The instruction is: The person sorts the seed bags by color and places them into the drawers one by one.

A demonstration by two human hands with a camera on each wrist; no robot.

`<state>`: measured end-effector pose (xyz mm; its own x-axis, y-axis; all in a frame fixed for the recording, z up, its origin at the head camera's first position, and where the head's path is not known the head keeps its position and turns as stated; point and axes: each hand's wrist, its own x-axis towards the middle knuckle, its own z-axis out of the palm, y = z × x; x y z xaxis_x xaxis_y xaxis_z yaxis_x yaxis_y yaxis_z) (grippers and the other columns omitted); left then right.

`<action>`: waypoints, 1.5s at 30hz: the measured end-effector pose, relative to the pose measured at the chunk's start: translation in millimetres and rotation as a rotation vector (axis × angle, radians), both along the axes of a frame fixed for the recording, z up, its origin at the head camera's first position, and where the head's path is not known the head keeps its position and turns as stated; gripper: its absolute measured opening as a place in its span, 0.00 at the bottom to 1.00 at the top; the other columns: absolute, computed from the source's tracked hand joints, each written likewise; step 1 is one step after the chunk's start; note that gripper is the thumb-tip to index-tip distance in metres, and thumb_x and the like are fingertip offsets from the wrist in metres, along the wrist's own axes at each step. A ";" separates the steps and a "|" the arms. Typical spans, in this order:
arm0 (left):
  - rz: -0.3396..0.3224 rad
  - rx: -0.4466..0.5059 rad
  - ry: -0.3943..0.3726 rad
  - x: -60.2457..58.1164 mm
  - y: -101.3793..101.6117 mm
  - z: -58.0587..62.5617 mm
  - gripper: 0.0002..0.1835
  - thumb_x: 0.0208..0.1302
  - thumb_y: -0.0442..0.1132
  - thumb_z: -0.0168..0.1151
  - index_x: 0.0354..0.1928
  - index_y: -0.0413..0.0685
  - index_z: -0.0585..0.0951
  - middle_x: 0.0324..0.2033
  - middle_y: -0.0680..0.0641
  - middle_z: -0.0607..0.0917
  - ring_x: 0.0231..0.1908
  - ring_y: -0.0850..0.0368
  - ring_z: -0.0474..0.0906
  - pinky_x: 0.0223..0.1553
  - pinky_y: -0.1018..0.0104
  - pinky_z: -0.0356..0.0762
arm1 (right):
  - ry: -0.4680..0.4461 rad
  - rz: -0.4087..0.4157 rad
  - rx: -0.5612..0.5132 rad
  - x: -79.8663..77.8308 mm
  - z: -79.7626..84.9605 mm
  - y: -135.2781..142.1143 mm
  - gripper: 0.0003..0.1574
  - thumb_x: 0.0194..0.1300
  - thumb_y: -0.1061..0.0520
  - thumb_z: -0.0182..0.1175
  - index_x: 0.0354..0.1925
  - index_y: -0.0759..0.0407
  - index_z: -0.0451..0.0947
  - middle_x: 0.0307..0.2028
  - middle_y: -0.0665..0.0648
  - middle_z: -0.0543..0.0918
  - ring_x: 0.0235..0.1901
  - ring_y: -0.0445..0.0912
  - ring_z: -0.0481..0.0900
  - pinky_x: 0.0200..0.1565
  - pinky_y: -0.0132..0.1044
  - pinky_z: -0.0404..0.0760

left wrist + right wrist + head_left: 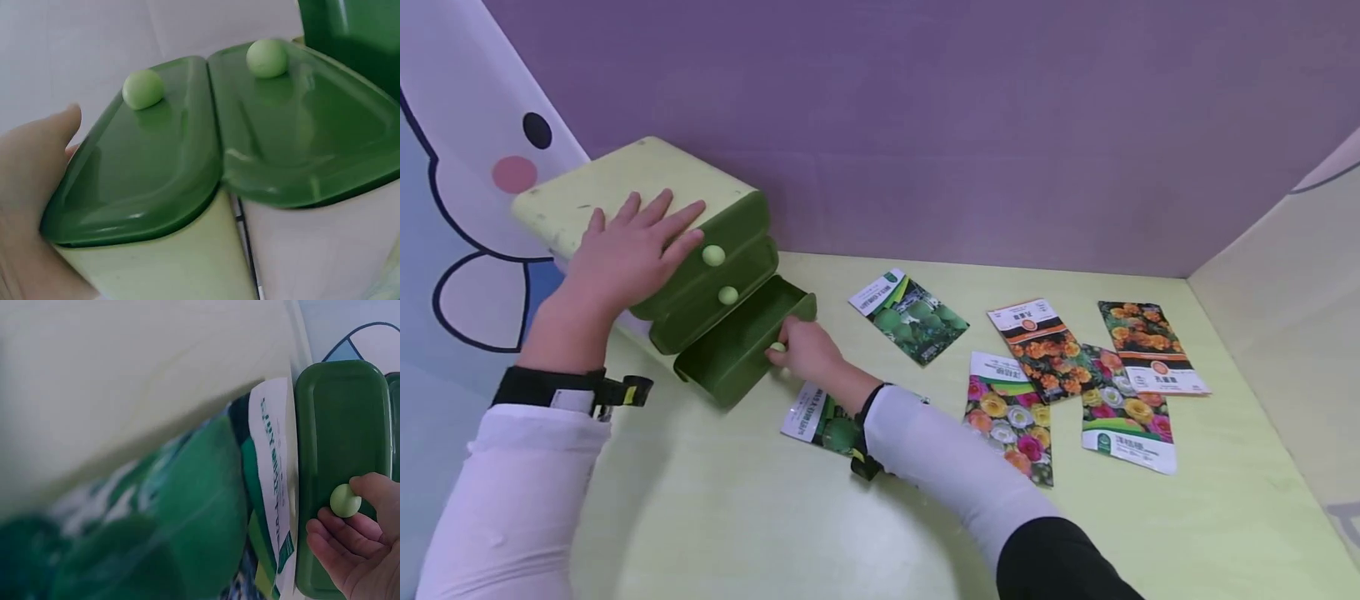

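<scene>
A small drawer cabinet [647, 167] with a cream top and green drawer fronts stands at the left of the table. My left hand [628, 250] lies with spread fingers on its top. In the left wrist view the two upper drawers [156, 156] are closed. The lowest drawer [737, 342] is pulled out, and its inside looks bare. My right hand [808, 352] pinches that drawer's round pale-green knob [345, 500] between thumb and fingers. Partly under my right wrist lies a green seed packet [835, 425], which looms close in the right wrist view.
Another green seed packet [917, 321] lies right of the cabinet. Farther right are two orange-flower packets [1052, 358] and two mixed-flower packets [1127, 408], some overlapping. A purple wall [962, 133] rises behind the table, and a pale side panel [1285, 317] bounds the right.
</scene>
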<state>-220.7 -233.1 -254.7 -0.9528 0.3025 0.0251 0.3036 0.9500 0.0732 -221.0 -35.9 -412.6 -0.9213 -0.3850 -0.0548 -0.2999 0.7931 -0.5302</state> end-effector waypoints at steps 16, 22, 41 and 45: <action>0.041 0.043 0.052 6.4 -3.0 -5.4 0.30 0.73 0.56 0.26 0.72 0.54 0.48 0.70 0.33 0.47 0.66 0.30 0.33 0.60 0.25 0.31 | 0.046 0.028 0.133 25.3 0.8 29.2 0.20 0.61 0.43 0.59 0.39 0.57 0.72 0.22 0.49 0.78 0.19 0.39 0.72 0.17 0.26 0.66; 0.057 0.056 0.062 8.7 -5.7 -7.8 0.30 0.73 0.57 0.26 0.72 0.55 0.48 0.71 0.33 0.47 0.66 0.30 0.33 0.60 0.25 0.31 | 0.131 0.057 0.201 36.5 3.2 37.4 0.19 0.59 0.41 0.59 0.35 0.55 0.76 0.16 0.46 0.74 0.15 0.37 0.69 0.15 0.26 0.62; 0.053 0.036 0.069 5.1 0.5 -10.6 0.30 0.73 0.57 0.27 0.72 0.55 0.49 0.71 0.34 0.48 0.67 0.31 0.35 0.61 0.26 0.32 | -0.091 0.212 0.332 62.1 4.3 134.0 0.64 0.53 0.28 0.55 0.70 0.66 0.45 0.71 0.68 0.48 0.69 0.58 0.44 0.69 0.49 0.51; 0.059 0.033 0.066 5.5 -0.8 -8.3 0.30 0.73 0.57 0.26 0.72 0.55 0.48 0.71 0.34 0.47 0.67 0.31 0.33 0.61 0.26 0.31 | -0.101 0.219 0.375 68.0 -4.3 149.6 0.68 0.50 0.25 0.55 0.70 0.68 0.42 0.71 0.70 0.43 0.69 0.60 0.39 0.69 0.50 0.48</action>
<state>-215.2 -233.8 -262.9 -0.9649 0.2435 0.0979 0.2520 0.9638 0.0865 -153.0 113.6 -416.8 -0.8030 -0.5072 -0.3130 -0.4441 0.8594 -0.2534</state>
